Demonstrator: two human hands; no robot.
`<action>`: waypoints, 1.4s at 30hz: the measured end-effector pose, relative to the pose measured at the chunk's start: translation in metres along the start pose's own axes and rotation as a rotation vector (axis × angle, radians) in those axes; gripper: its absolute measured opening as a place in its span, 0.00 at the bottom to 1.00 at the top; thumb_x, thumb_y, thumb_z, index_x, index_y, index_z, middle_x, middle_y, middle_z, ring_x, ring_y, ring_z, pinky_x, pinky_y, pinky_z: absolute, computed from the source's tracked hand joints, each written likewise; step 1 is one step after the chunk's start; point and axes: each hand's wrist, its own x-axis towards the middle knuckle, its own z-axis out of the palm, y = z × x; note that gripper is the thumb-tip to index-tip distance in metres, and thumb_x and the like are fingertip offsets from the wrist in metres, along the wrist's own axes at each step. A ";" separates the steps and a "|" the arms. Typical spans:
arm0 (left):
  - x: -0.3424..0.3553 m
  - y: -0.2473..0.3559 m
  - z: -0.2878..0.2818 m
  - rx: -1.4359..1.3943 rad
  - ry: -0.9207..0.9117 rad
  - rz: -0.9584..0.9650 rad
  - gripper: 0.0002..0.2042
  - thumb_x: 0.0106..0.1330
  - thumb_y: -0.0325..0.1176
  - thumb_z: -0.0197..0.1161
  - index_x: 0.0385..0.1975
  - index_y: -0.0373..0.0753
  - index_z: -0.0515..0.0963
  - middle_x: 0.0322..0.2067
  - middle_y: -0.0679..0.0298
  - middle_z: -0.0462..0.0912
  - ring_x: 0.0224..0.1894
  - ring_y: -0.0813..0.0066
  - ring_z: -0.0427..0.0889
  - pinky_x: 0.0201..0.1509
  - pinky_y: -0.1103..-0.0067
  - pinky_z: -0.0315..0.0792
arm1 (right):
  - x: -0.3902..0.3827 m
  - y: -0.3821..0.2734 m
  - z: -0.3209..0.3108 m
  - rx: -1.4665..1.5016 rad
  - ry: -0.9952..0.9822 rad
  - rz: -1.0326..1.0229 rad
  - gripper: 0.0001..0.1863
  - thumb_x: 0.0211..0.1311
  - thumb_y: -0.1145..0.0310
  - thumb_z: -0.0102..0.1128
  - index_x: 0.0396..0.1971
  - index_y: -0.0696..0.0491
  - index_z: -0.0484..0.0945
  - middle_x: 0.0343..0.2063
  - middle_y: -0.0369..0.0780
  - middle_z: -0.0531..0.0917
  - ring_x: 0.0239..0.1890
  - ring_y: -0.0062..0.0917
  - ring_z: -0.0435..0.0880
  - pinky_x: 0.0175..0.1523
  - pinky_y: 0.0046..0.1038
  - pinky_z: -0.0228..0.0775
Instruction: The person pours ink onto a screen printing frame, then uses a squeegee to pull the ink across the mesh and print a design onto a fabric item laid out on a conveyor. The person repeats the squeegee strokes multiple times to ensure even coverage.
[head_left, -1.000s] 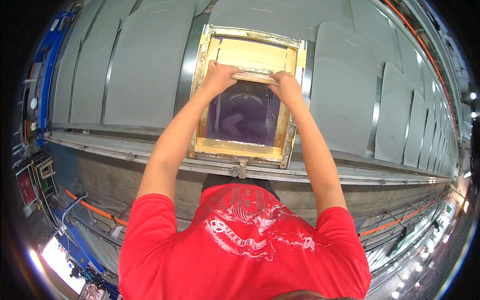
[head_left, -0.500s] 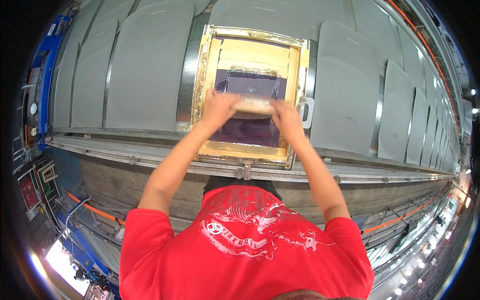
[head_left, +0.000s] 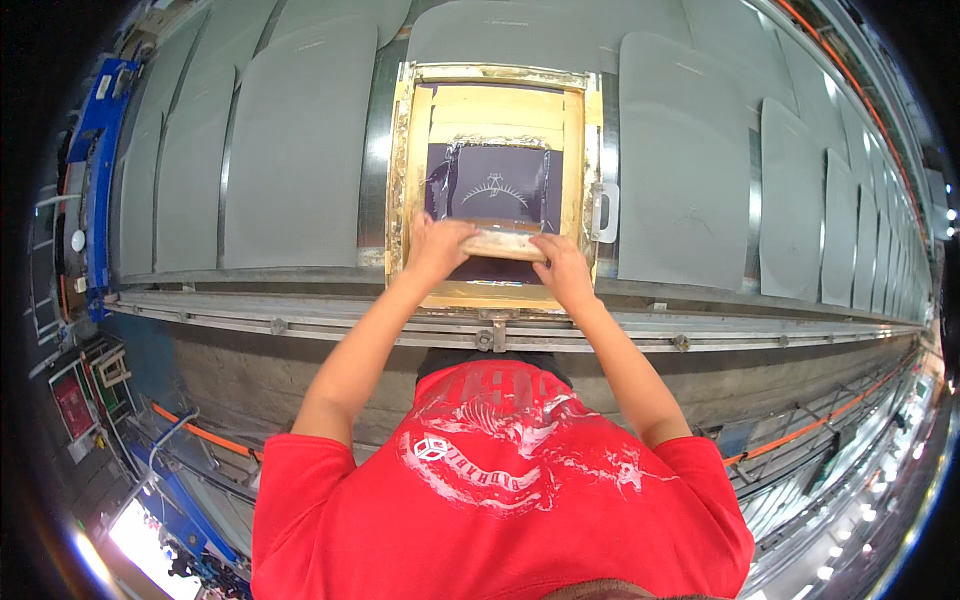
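A wooden-handled squeegee (head_left: 502,243) lies crosswise over the lower part of a screen printing frame (head_left: 497,73). My left hand (head_left: 437,247) grips its left end, and my right hand (head_left: 563,266) is closed round the right end. Within the frame, yellow tape (head_left: 500,103) borders a dark purple mesh. A pale curved, spiky design (head_left: 494,190) shows on the mesh just beyond the squeegee. Dark wet ink marks edge the design area. The squeegee's blade edge is mostly hidden under the handle.
Grey curved-top boards (head_left: 292,160) line the long table on the left, with more grey boards (head_left: 683,170) to the right. A white handle (head_left: 606,212) sits at the frame's right side. Along the near edge runs a metal rail (head_left: 380,333) with clamps.
Both hands have drawn the squeegee toward me, down the screen. More of the pale design now shows beyond it. The whole view has shifted slightly.
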 end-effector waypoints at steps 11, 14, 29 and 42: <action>-0.047 0.006 0.032 -0.051 0.187 0.018 0.24 0.53 0.27 0.70 0.54 0.50 0.82 0.58 0.70 0.82 0.63 0.67 0.76 0.64 0.60 0.62 | 0.071 0.143 -0.028 0.290 0.458 0.534 0.16 0.69 0.60 0.63 0.51 0.51 0.83 0.34 0.43 0.84 0.37 0.32 0.82 0.48 0.34 0.73; -0.057 0.014 0.031 -0.062 0.177 0.023 0.26 0.53 0.27 0.70 0.56 0.50 0.81 0.60 0.69 0.81 0.64 0.67 0.75 0.65 0.60 0.61 | 0.073 0.155 -0.018 0.341 0.522 0.518 0.14 0.70 0.61 0.61 0.49 0.51 0.83 0.31 0.42 0.84 0.34 0.28 0.80 0.46 0.33 0.72; -0.068 0.038 0.006 -0.022 0.197 0.067 0.28 0.50 0.25 0.67 0.56 0.47 0.80 0.57 0.64 0.82 0.61 0.64 0.77 0.64 0.62 0.64 | 0.059 0.078 -0.038 0.417 0.707 0.290 0.12 0.73 0.61 0.57 0.45 0.54 0.82 0.41 0.44 0.86 0.44 0.32 0.84 0.52 0.33 0.73; -0.055 0.032 0.011 0.012 0.137 0.093 0.29 0.49 0.17 0.65 0.55 0.45 0.82 0.54 0.62 0.84 0.60 0.58 0.79 0.63 0.64 0.71 | 0.049 0.073 -0.036 0.446 0.672 0.503 0.09 0.71 0.63 0.57 0.44 0.50 0.80 0.16 0.51 0.77 0.19 0.46 0.79 0.28 0.43 0.65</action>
